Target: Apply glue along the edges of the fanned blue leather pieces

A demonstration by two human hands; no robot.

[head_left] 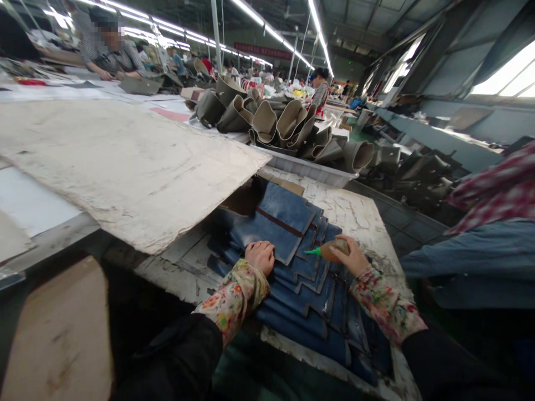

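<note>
Overlapping blue leather pieces (pixel 288 214) with stepped, grey-edged borders lie fanned out on the worn work board in front of me. On top of them rests my left hand (pixel 259 257), its fingers curled down and together; whatever is under the fingertips is hidden. My right hand (pixel 353 255) is closed around a brown squeeze bottle (pixel 332 250), tilted on its side. Its green nozzle (pixel 312 252) points left, just above the leather pieces; I cannot tell whether the tip touches them. A dark brown strip (pixel 280 221) crosses the uppermost piece.
A large cream board (pixel 125 167) overhangs the work board (pixel 355 209) from the left. Behind, a white plastic tray (pixel 311 167) holds rolled grey-green pieces (pixel 288 125). Close on the right is a person's denim-covered arm (pixel 472 250). Another person (pixel 111 50) works at the far left.
</note>
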